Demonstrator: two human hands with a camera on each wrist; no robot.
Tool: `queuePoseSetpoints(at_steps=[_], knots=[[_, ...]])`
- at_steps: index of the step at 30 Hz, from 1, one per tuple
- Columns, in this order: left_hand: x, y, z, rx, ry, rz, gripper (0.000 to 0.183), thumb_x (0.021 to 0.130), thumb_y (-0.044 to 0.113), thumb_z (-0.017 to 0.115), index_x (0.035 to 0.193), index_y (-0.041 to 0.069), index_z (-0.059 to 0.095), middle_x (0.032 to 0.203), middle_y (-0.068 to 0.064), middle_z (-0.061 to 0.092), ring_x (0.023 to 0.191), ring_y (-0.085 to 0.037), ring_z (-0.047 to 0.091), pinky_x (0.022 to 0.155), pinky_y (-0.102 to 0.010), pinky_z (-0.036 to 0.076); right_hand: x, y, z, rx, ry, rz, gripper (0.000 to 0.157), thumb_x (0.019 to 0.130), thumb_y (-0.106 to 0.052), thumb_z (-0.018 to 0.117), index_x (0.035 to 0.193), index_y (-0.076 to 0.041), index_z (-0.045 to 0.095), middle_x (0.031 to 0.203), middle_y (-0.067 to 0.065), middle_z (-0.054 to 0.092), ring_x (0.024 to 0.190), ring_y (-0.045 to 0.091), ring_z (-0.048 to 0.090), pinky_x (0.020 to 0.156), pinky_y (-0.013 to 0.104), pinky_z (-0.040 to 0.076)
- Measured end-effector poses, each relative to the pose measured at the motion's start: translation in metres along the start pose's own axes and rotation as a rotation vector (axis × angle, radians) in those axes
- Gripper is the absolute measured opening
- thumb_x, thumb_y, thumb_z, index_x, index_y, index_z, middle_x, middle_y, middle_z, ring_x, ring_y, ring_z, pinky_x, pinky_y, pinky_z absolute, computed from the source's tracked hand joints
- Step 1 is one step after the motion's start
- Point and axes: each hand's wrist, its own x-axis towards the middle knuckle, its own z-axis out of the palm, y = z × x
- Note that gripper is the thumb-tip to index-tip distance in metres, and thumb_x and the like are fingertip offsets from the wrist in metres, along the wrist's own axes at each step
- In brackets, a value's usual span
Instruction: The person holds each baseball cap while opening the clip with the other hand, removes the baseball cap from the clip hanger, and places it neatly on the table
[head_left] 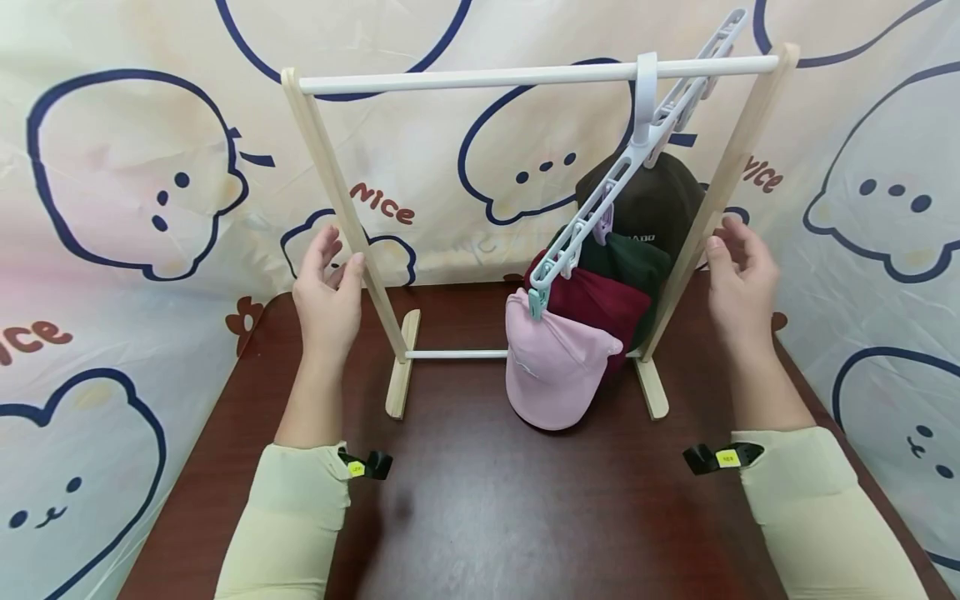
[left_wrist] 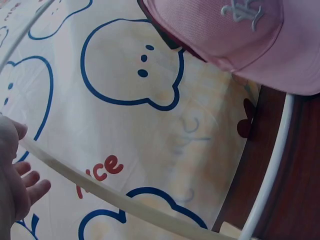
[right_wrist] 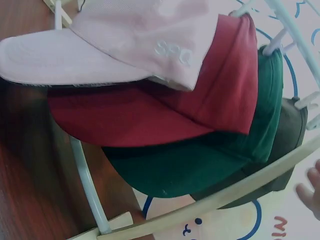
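A wooden rack with a white top bar [head_left: 465, 79] stands on the table. From the bar hangs a white clip hanger [head_left: 630, 162], tilted steeply away from me. Clipped along it are a pink cap [head_left: 555, 362], a dark red cap [right_wrist: 160, 117], a green cap [right_wrist: 185, 170] and a dark brown-grey cap [head_left: 645, 196]. My left hand [head_left: 327, 292] is raised beside the left post [head_left: 345, 208], its fingers loosely bent and holding nothing. On the other side, my right hand [head_left: 742, 279] is close to the right post [head_left: 720, 200], also with nothing in it.
The rack's feet [head_left: 402, 367] rest on a dark brown table [head_left: 480, 500], joined by a low white bar [head_left: 457, 354]. Behind and to both sides hangs a cream cloth [head_left: 465, 242] printed with cartoon faces. A strap with a small camera [head_left: 375, 465] sits on each wrist.
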Motion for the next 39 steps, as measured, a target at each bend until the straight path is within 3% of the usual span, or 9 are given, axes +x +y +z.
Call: queuePoseSetpoints(at_steps=[3,6,10,15,18,25,28,32,39], knots=[[-0.016,0.011,0.004,0.031,0.066,0.058,0.048,0.094,0.007,0.064,0.140,0.004,0.051,0.141,-0.011,0.053,0.130,-0.019,0.051,0.106,-0.039,0.046,-0.012,-0.004,0.005,0.033,0.156,-0.111,0.036,0.099,-0.026,0.057,0.133,-0.016,0.060,0.121,-0.007,0.059,0.114,0.008,0.054,0.098,0.024,0.045],[-0.033,0.025,0.014,0.016,0.131,0.160,0.040,0.091,-0.003,0.063,0.131,-0.007,0.056,0.131,-0.021,0.056,0.120,-0.027,0.055,0.101,-0.045,0.049,-0.025,-0.008,0.014,0.055,0.223,-0.271,0.029,0.095,-0.017,0.062,0.120,-0.004,0.067,0.104,-0.017,0.057,0.101,0.005,0.057,0.085,0.018,0.048],[-0.051,0.029,0.031,-0.002,0.117,0.286,0.033,0.087,-0.009,0.064,0.119,-0.014,0.060,0.117,-0.029,0.059,0.107,-0.036,0.059,0.093,-0.039,0.053,-0.043,-0.015,0.032,0.062,0.142,-0.461,0.024,0.092,-0.007,0.066,0.112,0.005,0.068,0.097,-0.007,0.062,0.091,0.003,0.057,0.076,0.014,0.047],[-0.062,0.014,0.056,-0.020,-0.039,0.322,0.031,0.089,0.000,0.069,0.119,-0.008,0.064,0.116,-0.022,0.063,0.109,-0.031,0.061,0.093,-0.033,0.053,-0.067,-0.029,0.052,0.046,-0.021,-0.607,0.024,0.087,-0.002,0.071,0.111,0.000,0.071,0.100,0.014,0.068,0.090,0.002,0.058,0.076,0.013,0.048],[-0.070,0.013,0.071,-0.051,-0.147,0.328,0.032,0.091,0.006,0.069,0.121,-0.005,0.064,0.118,-0.020,0.064,0.112,-0.029,0.060,0.095,-0.042,0.052,-0.078,-0.033,0.064,0.049,-0.112,-0.620,0.029,0.085,-0.002,0.074,0.114,-0.002,0.071,0.103,0.012,0.069,0.088,0.003,0.061,0.076,0.013,0.050],[-0.090,0.022,0.102,-0.063,-0.327,0.322,0.033,0.095,0.015,0.066,0.125,0.000,0.064,0.123,-0.012,0.064,0.115,-0.020,0.060,0.099,-0.035,0.051,-0.096,-0.032,0.085,0.007,-0.246,-0.578,0.040,0.082,-0.012,0.080,0.121,-0.005,0.069,0.105,0.009,0.070,0.089,0.019,0.069,0.079,0.026,0.058],[-0.096,0.027,0.111,-0.074,-0.361,0.326,0.033,0.095,0.014,0.065,0.126,0.002,0.064,0.125,-0.011,0.064,0.117,-0.019,0.060,0.100,-0.035,0.049,-0.100,-0.032,0.092,0.012,-0.275,-0.575,0.043,0.083,-0.014,0.080,0.123,-0.006,0.068,0.106,0.010,0.070,0.089,0.021,0.070,0.078,0.034,0.059],[-0.101,0.032,0.118,-0.084,-0.378,0.333,0.033,0.094,0.011,0.066,0.126,0.002,0.064,0.126,-0.011,0.064,0.118,-0.020,0.060,0.102,-0.033,0.048,-0.104,-0.036,0.098,0.030,-0.294,-0.578,0.044,0.084,-0.016,0.079,0.125,-0.006,0.067,0.107,0.009,0.070,0.090,0.021,0.071,0.078,0.034,0.059],[-0.102,0.036,0.119,-0.080,-0.340,0.363,0.031,0.093,0.005,0.066,0.124,0.003,0.065,0.124,-0.009,0.065,0.116,-0.020,0.062,0.102,-0.030,0.047,-0.106,-0.043,0.104,0.051,-0.307,-0.578,0.045,0.083,-0.016,0.080,0.125,-0.007,0.066,0.107,0.008,0.069,0.090,0.020,0.071,0.077,0.033,0.059]])
